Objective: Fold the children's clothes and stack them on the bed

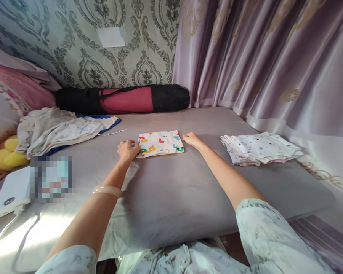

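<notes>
Our left hand and right hand, fingers curled, touch opposite edges of the folded cloth; we cannot confirm a grip.

The far wall wears grey-green damask wallpaper, with a white switch plate set high on it. Mauve satin curtains hang in heavy folds down the right side and meet the wall at the far corner. A bed under a grey sheet fills the room. A black-and-red roll bag lies along its far edge. Sunlight falls across its near left corner.
</notes>
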### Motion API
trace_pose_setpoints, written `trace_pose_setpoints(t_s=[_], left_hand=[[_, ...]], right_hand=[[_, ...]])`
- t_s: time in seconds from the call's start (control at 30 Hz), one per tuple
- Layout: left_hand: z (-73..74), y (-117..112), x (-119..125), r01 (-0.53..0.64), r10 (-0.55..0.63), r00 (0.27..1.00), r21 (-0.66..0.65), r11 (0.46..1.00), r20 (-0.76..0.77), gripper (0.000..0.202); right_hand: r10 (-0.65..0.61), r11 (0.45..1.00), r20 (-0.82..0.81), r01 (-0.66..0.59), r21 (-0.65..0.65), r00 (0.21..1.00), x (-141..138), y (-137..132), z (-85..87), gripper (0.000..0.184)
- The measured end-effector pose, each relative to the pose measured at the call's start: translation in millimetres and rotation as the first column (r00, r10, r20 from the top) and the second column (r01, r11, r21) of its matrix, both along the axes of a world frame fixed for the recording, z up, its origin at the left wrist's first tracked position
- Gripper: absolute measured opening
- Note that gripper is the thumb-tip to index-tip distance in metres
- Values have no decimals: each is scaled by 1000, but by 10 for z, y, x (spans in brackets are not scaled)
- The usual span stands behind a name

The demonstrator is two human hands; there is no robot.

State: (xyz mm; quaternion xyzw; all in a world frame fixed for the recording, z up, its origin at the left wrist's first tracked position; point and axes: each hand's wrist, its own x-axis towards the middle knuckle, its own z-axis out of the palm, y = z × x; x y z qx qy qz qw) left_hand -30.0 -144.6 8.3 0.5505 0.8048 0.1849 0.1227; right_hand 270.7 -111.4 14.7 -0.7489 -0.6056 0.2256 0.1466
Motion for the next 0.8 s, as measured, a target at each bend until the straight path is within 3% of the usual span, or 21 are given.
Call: trace_pose_setpoints(t_s=[0.23, 0.43, 0.53, 0.67, 0.8], left_hand=[[55, 123, 3, -46, 48, 999, -131, 990, 7, 40], [74, 176, 131, -90, 91, 996, -145, 985, 2, 33], [85, 176, 180, -60, 59, 998, -155, 986, -10, 25], [144, 157, 245, 44, -45, 999, -62, 997, -10, 19], [237, 184, 216, -3, 4, 986, -7, 1000, 164, 25]], right_hand=[[2, 1000, 249, -5, 10, 969, -196, -168, 18, 47], [10, 999, 237, -2, -38, 971, -407, -206, 51, 45], [7, 1000, 225, -4, -12, 974, -444, -211, 33, 42], [23, 997, 143, -34, 74, 990, -450, -212, 10, 33], [-42, 997, -138, 51, 61, 990, -422, -114, -13, 25]])
